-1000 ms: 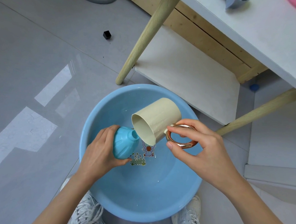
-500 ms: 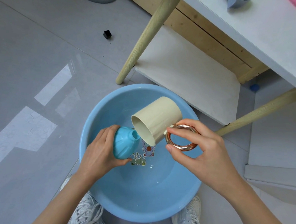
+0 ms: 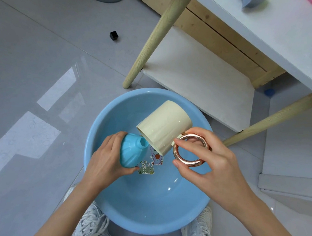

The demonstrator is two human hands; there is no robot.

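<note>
Mug (image 3: 166, 125) tips left toward bottle (image 3: 133, 151)
My right hand (image 3: 216, 169) pinches its ring (image 3: 189, 162); my left hand (image 3: 105, 160) grips the bottle.

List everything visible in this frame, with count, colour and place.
basin: 1, light blue, on the floor in front of the shoes
mug: 1, cream with copper ring handle, tilted over the basin
bottle: 1, light blue, over the basin, nozzle beside the mug's rim
table: 1, white top, wooden legs, upper right
shelf: 1, white, under the table
cube: 1, black, on the floor, upper left
shoes: 2, white, bottom edge
left hand: 1, grips the bottle
right hand: 1, pinches the mug's handle
</note>
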